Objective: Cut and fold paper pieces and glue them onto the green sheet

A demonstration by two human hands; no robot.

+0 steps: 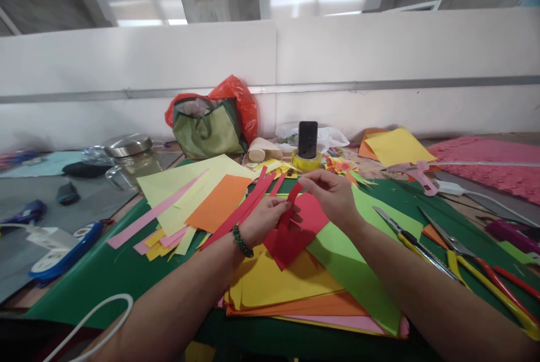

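Note:
A short red paper strip (294, 193) stretches between my two hands. My left hand (270, 218), with a dark green bead bracelet (242, 241) on the wrist, pinches its lower end. At the upper end, the fingertips of my right hand (331, 193) are closed on it. Below the hands lies a red paper sheet (310, 224), on top of a green sheet (354, 277) and a stack of yellow sheets (282, 280). Longer red strips (242, 204) lie just left of my left hand, beside an orange sheet (219, 202).
Scissors (459, 249) and a utility knife (411, 244) lie on the right, near a pink glue gun (415, 176). A phone (307, 139) stands upright behind the hands on a yellow tape roll (306, 164). A glass jar (133, 159) and a blue power strip (67, 252) are on the left.

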